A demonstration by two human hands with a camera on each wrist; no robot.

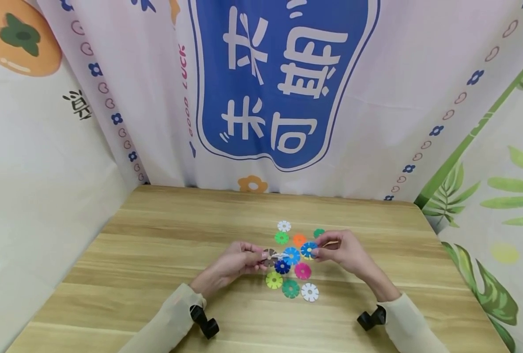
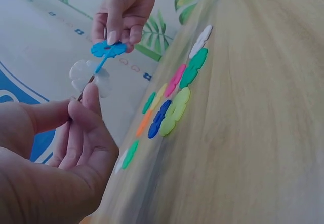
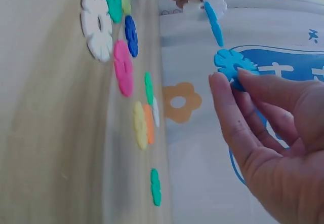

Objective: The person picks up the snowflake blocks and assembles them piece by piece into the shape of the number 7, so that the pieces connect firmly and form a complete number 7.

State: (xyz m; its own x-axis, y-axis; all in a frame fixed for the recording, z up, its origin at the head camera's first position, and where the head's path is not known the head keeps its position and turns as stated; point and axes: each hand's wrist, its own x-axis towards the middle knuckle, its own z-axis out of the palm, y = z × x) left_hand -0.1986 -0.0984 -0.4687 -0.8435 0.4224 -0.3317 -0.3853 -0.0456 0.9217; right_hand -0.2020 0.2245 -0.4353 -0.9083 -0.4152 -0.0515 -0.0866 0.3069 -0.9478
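**Left hand (image 1: 240, 259) and right hand (image 1: 344, 252) pinching discs above the surface (image 1: 177, 218)**

From my end, I see the left fingers pinching a brown notched disc (image 1: 266, 261) by its edge, with the thumb against the forefinger. A clear white disc (image 2: 78, 74) and a light blue disc (image 1: 289, 260) sit against it, apparently slotted together as one cluster. The right fingers pinch a second blue disc (image 1: 306, 247) between thumb and forefinger, just to the right of the cluster. Whether the two blue pieces touch, I cannot tell.

The loose discs lie flat around and below this work. On the far side I count a small white disc (image 1: 281, 227), a bright green disc (image 1: 278, 239), an orange disc (image 1: 297, 237) and, just beyond the right fingers, a dark green disc (image 1: 317, 232). A dark blue disc (image 1: 279, 269) lies under the cluster, which partly blocks it from above; a yellow disc (image 3: 138, 125) is mostly hidden under the right-hand piece. Nearer me are a pink disc (image 1: 298, 272), a lime disc (image 1: 270, 281), a teal disc (image 1: 287, 290) and a large white disc (image 1: 306, 289).

A printed curtain (image 1: 362, 147) hangs along the far edge. Black wrist cameras (image 1: 209, 327) sit at both pale cuffs, clear of the discs.
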